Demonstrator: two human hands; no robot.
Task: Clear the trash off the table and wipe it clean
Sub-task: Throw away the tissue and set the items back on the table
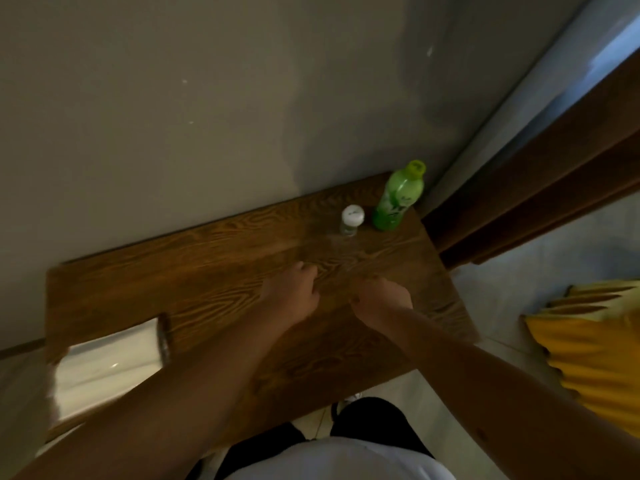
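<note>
Wooden table (214,271) against grey wall | green bottle (398,199), small white-capped bottle (351,220) upright at far right corner | left hand (292,294), right hand (382,301) over mid-table, fingers loosely curled, holding nothing

1. Wooden table (214,289), grain visible, set against the wall.
2. Green bottle (398,199), upright at the far right corner.
3. Clear white-capped bottle (351,220), just beside it.
</note>
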